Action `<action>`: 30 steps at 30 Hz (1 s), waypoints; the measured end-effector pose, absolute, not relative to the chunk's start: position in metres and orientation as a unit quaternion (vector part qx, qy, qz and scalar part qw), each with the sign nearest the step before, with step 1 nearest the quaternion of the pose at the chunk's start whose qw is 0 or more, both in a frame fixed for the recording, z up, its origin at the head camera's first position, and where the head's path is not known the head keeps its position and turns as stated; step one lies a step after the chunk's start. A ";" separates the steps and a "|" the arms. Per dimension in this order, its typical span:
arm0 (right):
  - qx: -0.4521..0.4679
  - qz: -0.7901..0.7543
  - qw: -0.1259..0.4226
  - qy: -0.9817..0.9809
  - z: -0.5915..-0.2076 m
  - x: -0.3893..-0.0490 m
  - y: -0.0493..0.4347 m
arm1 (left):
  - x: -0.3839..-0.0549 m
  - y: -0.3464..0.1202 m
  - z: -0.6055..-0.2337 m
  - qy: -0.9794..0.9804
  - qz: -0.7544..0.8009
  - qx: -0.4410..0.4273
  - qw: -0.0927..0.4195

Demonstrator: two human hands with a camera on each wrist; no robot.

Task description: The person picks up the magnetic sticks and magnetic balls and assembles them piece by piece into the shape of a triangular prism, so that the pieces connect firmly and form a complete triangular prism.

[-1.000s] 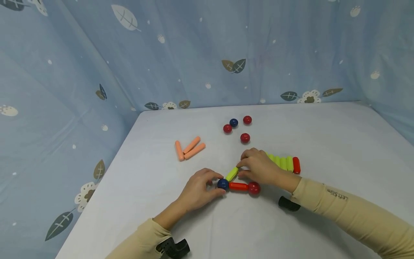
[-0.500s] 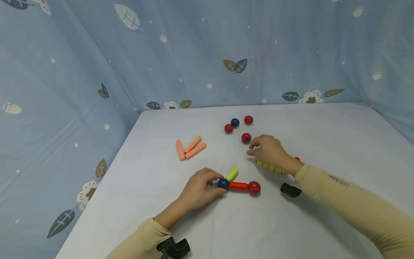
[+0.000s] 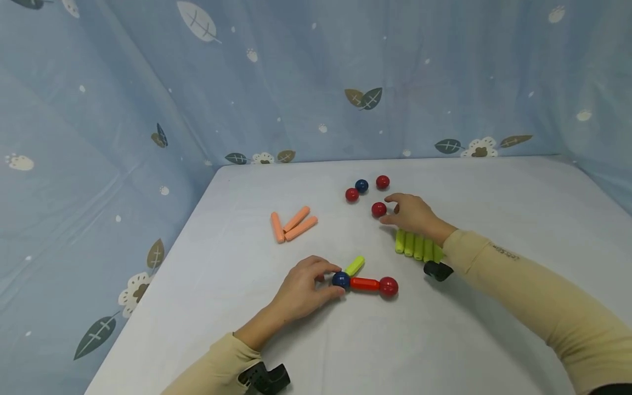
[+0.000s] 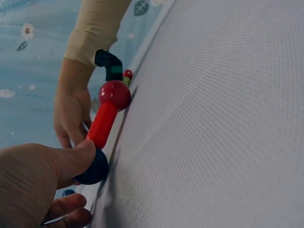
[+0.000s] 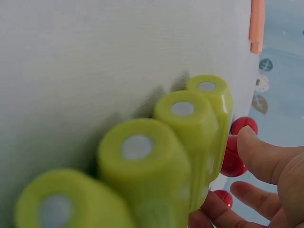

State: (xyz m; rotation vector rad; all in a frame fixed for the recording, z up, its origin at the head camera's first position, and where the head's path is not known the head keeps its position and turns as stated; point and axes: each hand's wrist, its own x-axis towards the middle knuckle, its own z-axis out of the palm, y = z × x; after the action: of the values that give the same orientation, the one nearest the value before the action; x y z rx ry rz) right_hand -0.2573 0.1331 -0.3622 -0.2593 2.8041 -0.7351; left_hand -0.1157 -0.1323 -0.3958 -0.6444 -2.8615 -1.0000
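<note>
In the head view my left hand (image 3: 310,288) pinches a blue ball (image 3: 341,280) between thumb and fingers. A red magnetic stick (image 3: 365,284) runs right from that ball to a larger-looking red ball (image 3: 388,286). A lime-green stick (image 3: 354,266) leads from the blue ball toward the back right. My right hand (image 3: 413,213) is beside another red ball (image 3: 378,209), thumb and forefinger spread with their tips right at its edge. Close below this hand lies a row of lime-green sticks (image 5: 142,161), with grey discs in their ends in the right wrist view.
Farther back lie a blue ball (image 3: 362,186) and two red balls, one at left (image 3: 352,195) and one at right (image 3: 382,182). Three orange sticks (image 3: 301,228) lie left of centre. A patterned blue curtain (image 3: 306,82) hangs behind the white table (image 3: 197,307).
My right hand has let go of the lime-green stick at the blue ball and moved back and right, over the stick row, to the red ball. The left hand has stayed put.
</note>
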 end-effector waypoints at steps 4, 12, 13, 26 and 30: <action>-0.092 -0.250 0.124 0.956 -0.364 -0.262 0.128 | -0.115 -0.135 -0.396 -0.923 -0.324 -0.206 0.027; -0.098 -0.237 0.120 0.959 -0.365 -0.268 0.120 | -0.114 -0.140 -0.398 -0.922 -0.327 -0.203 0.033; -0.100 -0.235 0.119 0.959 -0.365 -0.269 0.119 | -0.114 -0.140 -0.398 -0.922 -0.327 -0.204 0.034; -0.107 -0.230 0.116 0.960 -0.364 -0.269 0.118 | -0.114 -0.141 -0.399 -0.918 -0.335 -0.210 0.042; -0.107 -0.237 0.115 0.959 -0.364 -0.268 0.117 | -0.114 -0.142 -0.400 -0.916 -0.335 -0.214 0.048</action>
State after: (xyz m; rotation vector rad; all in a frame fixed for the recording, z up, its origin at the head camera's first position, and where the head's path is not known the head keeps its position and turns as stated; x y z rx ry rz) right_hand -0.2677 0.1170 -0.3637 -0.3129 2.8085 -0.6951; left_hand -0.1140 -0.1415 -0.4000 -0.6539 -2.7942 -1.0200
